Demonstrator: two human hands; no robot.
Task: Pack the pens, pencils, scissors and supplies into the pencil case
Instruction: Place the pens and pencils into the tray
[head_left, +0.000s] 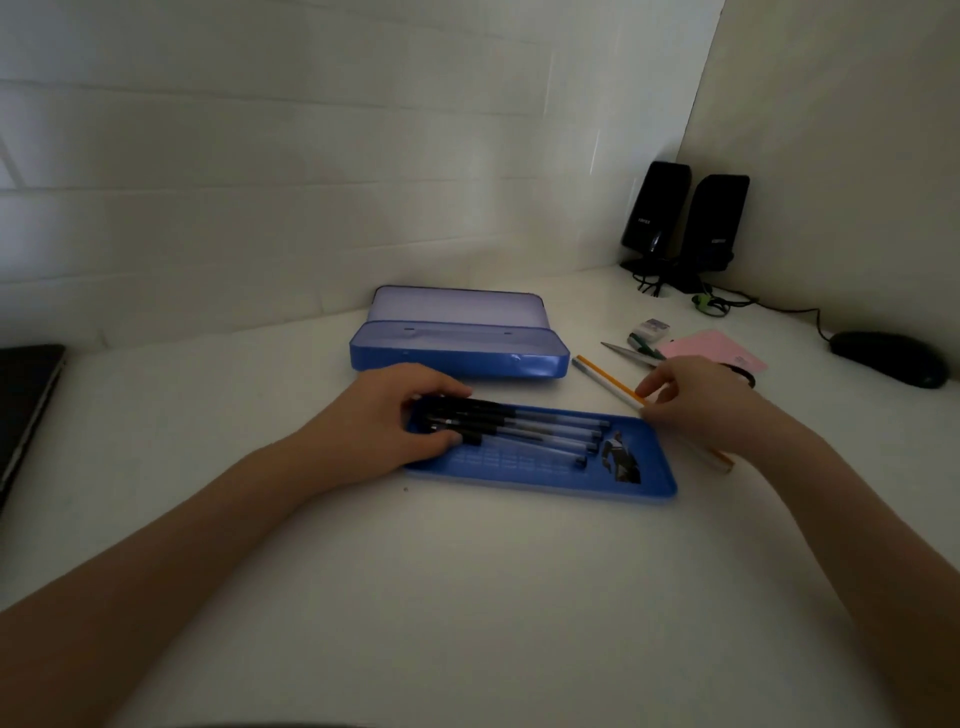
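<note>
The left hand (387, 415) lay curled over the capped ends of a row of black-capped pens (524, 428), its fingers wrapped round them where they rested in a shallow blue tray (652, 475). The right hand (696, 397) pinched two pencils (605, 379), an orange one and a white one lying side by side, with thumb and forefinger closed near their middle; their far ends pointed away from the hand towards the pencil case, and the near ends showed just past the wrist, off the tray's right corner.

In the head view, the open blue pencil case (457, 358) sat just beyond the left hand's knuckles, its lid (457, 306) standing up behind the empty base. A dark printed picture marked the tray's floor near its right end, between the pen tips and the right hand. Beyond the right hand lay scissors (631, 354), their handle partly hidden behind it, a small eraser (653, 327) further back, and a pink notepad (719, 351) just past the knuckles. Well to the right of that hand rested a black mouse (888, 358), with two black speakers (685, 218) in the far corner of the white desk (467, 597). Far to the left of the left forearm, a dark laptop edge (26, 395) showed at the frame's border.
</note>
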